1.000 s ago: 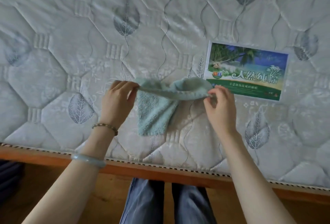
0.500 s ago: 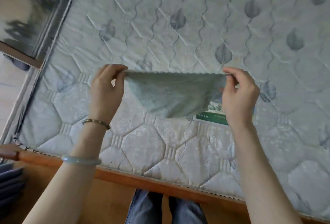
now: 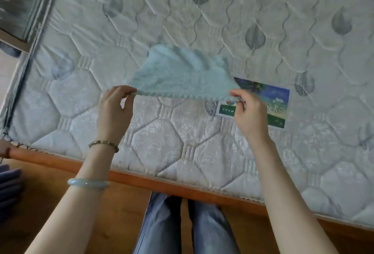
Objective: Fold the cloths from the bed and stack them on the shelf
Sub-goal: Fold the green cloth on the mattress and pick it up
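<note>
A small pale green cloth (image 3: 182, 75) is stretched flat in the air just above the quilted mattress (image 3: 263, 31). My left hand (image 3: 115, 112) pinches its near left corner between thumb and fingers. My right hand (image 3: 250, 112) pinches the near right corner. The near edge runs taut between both hands, and the far part of the cloth billows away from me, blurred. No shelf is in view.
A printed label (image 3: 269, 106) with palm trees lies on the mattress, partly behind my right hand. The orange wooden bed frame (image 3: 162, 185) runs along the near edge above my legs. A purple object (image 3: 9, 185) sits at the lower left.
The cloth hung down from both hands before; now its free part has swung up and away, spreading out flat. Both hands have dropped lower toward the mattress, still gripping the corners.
</note>
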`<action>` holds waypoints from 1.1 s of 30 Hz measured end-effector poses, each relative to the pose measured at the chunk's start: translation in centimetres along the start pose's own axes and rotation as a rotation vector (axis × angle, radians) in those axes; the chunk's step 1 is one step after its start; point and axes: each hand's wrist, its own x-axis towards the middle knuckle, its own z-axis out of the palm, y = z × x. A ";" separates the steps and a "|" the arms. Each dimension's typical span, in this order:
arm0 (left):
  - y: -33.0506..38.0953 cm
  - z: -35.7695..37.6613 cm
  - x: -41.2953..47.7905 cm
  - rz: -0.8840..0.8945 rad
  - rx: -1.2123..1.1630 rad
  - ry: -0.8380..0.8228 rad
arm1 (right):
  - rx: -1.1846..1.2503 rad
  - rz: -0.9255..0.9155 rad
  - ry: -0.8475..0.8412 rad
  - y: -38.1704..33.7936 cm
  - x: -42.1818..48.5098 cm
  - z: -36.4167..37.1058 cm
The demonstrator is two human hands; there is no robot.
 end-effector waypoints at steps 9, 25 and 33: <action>-6.3 5.8 -8.8 -0.175 0.147 -0.460 | -0.095 0.344 -0.412 7.3 -10.1 5.5; -7.5 5.6 -5.8 -0.477 0.036 -0.603 | 0.062 0.721 -0.560 8.6 -9.1 4.6; -6.8 10.2 1.5 -0.671 -0.401 -0.304 | 0.217 0.776 -0.108 11.4 -2.1 8.1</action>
